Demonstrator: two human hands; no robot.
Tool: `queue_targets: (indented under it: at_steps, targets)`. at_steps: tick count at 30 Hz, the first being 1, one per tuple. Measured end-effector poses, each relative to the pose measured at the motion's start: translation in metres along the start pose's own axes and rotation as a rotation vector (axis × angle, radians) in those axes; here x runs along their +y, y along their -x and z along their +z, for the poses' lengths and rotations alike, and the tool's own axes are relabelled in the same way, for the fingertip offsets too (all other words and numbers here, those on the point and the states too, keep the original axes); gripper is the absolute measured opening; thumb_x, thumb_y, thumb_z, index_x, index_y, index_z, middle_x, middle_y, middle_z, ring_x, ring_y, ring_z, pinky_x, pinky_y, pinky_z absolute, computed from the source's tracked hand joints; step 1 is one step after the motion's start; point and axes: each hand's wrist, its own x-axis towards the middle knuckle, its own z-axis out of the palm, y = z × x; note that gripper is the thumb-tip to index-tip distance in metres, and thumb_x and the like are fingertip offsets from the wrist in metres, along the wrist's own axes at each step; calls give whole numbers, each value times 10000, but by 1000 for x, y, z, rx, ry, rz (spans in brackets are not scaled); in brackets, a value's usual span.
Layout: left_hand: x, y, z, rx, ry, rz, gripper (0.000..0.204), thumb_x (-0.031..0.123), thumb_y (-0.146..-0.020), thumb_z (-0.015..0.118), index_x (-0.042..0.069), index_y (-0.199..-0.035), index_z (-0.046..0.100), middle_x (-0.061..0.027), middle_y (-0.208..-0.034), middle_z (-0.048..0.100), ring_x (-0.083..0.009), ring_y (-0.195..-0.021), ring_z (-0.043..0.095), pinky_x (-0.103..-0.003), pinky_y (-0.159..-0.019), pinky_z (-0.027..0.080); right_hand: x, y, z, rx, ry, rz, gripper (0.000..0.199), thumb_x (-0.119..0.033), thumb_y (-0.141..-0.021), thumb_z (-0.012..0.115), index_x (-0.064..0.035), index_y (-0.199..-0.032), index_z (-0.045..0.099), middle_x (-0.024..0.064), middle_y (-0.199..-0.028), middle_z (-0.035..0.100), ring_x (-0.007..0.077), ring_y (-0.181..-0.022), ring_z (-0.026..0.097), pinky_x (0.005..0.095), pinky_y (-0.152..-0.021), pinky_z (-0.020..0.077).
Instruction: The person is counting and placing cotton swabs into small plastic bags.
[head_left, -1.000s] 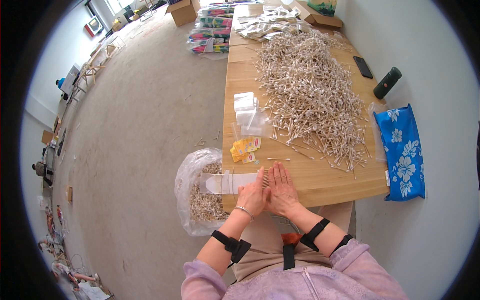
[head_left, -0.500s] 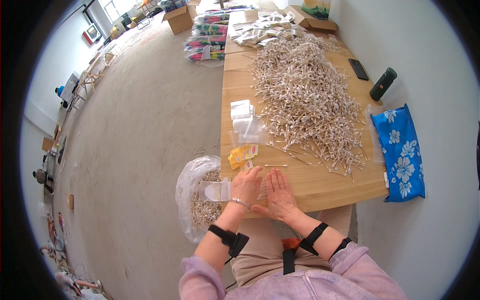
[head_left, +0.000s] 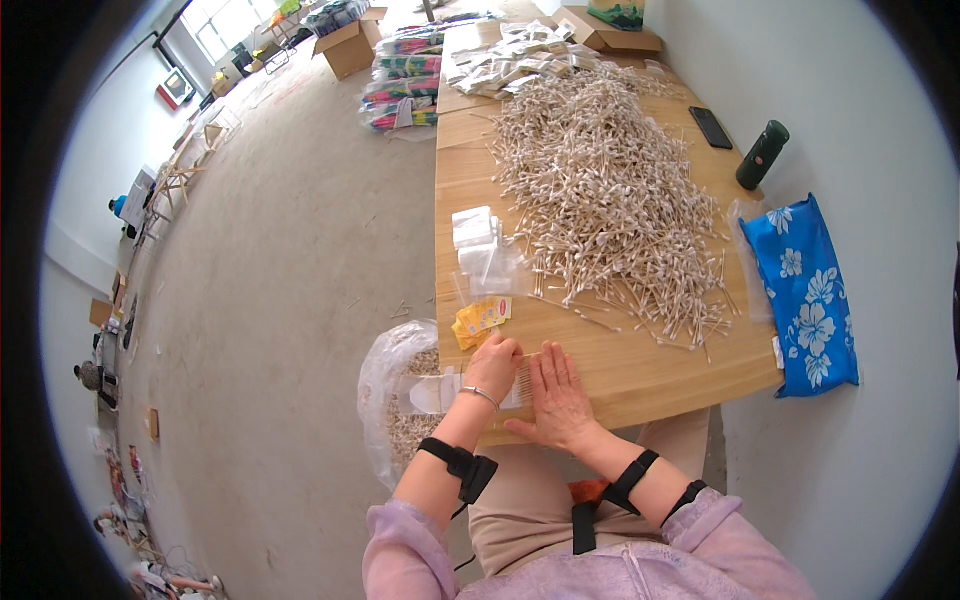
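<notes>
A small swab bundle (head_left: 522,372) is pinched by the left hand (head_left: 492,368); right hand (head_left: 558,398) lies flat, open beside it—ends should be kept level.

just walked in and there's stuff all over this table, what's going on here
A person sits at the near edge of a long wooden table. The left hand is curled over a small clear bag of cotton swabs at the table edge, and the right hand lies flat beside it. A big heap of loose cotton swabs covers the middle, with empty clear bags and yellow slips nearby.
</notes>
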Motion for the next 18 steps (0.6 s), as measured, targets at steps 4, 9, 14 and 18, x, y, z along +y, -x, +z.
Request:
queue_targets:
  at_steps: [4,9,14,18]
  targets:
    - [-1,14,-2,27,29,39,69,102,-806,625,49,-825,666,-141,-816,605,-335,-844,606,-404,-742,495,0,0,3,7,3,5,1154,-720,-729,539,102,-1430,133,289,-1512,59,385,-1429,-9,464,-1156,-8]
    - [-3,33,3,128,39,160,92,98,-831,611,31,-856,669,-153,-867,621,-341,-854,604,-400,-754,492,-2,0,5,15,-12,15,1156,-715,-726,546,102,-1430,131,283,-1513,59,378,-1430,3,457,-1158,-1]
    - [7,56,37,329,707,-56,342,157,-974,462,-19,-1261,520,-151,-1339,498,-238,-1262,457,-336,-1056,351,2,-1,13,48,74,14,1155,-691,-719,566,106,-1428,123,276,-1511,80,374,-1429,22,453,-1160,20]
    - [-5,54,46,299,1074,-111,423,200,-1005,392,-26,-1362,373,-129,-1430,382,-219,-1343,331,-331,-1109,254,0,0,15,106,12,-1,1130,-654,-733,575,112,-1424,115,270,-1509,96,375,-1428,37,454,-1161,33]
